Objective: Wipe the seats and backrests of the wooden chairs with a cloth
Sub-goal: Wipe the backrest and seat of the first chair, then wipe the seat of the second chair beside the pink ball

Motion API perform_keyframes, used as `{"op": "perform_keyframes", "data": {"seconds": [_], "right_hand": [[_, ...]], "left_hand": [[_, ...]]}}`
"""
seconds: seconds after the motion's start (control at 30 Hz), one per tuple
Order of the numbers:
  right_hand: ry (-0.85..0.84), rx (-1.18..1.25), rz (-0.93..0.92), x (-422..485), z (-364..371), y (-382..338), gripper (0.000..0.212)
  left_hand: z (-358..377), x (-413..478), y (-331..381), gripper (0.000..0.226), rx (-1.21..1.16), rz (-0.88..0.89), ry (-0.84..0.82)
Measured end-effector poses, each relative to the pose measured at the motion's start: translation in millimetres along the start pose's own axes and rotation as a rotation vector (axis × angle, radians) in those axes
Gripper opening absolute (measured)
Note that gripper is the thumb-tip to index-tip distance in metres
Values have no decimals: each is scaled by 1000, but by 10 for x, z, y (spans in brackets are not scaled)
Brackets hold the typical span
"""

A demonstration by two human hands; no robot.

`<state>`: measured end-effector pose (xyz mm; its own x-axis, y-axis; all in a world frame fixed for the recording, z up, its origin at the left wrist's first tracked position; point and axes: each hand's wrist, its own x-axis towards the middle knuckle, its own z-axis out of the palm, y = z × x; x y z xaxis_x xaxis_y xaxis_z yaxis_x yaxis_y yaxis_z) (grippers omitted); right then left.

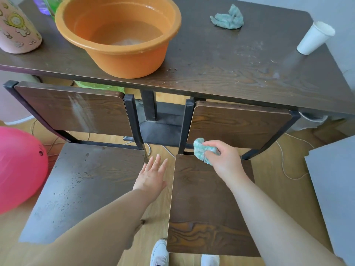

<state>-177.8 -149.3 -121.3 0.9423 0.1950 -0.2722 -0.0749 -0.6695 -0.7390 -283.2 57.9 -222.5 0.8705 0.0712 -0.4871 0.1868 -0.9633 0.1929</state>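
Two dark wooden chairs with black metal frames stand side by side at a table. My right hand [222, 160] grips a bunched green cloth [200, 148] at the back edge of the right chair's seat [205, 208], just below its backrest [238, 123]. My left hand [152, 174] hovers with fingers spread over the gap between the chairs, holding nothing. The left chair's seat [80, 189] shows wet spots and its backrest [76, 110] has a pale streak.
On the dark table [221, 70] stand an orange basin [119, 33] with water, a second green cloth [228, 18], a white paper cup [315, 37] and a pink bottle [17, 27]. A pink ball [19, 167] lies left, a grey board [334, 189] right. My shoes [159, 252] are below.
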Motion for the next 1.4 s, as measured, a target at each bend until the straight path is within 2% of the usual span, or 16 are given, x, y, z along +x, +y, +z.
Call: {"op": "perform_keyframes", "data": {"seconds": [0.13, 0.27, 0.5, 0.8, 0.93, 1.07, 1.2, 1.4], "right_hand": [[64, 197, 135, -246, 13, 208, 28], [15, 394, 217, -516, 73, 365, 27], [-54, 340, 211, -1048, 112, 580, 27], [-163, 455, 158, -1497, 481, 552, 29], [-214, 490, 181, -1497, 765, 402, 40], [-267, 396, 163, -1476, 1121, 183, 43], [-162, 268, 110, -1399, 1558, -254, 32], [-17, 268, 180, -1247, 2363, -966, 13]], "left_hand": [[-14, -45, 117, 76, -57, 36, 31], [48, -194, 300, 69, -155, 74, 93], [184, -611, 556, 55, -296, 131, 187], [231, -1130, 524, 43, -329, 172, 299], [260, -1154, 241, 27, -413, 143, 386], [263, -1174, -226, 24, -456, 105, 412], [161, -1187, -930, 22, -508, 63, 381], [-97, -1243, -2138, 20, -552, 18, 294]]}}
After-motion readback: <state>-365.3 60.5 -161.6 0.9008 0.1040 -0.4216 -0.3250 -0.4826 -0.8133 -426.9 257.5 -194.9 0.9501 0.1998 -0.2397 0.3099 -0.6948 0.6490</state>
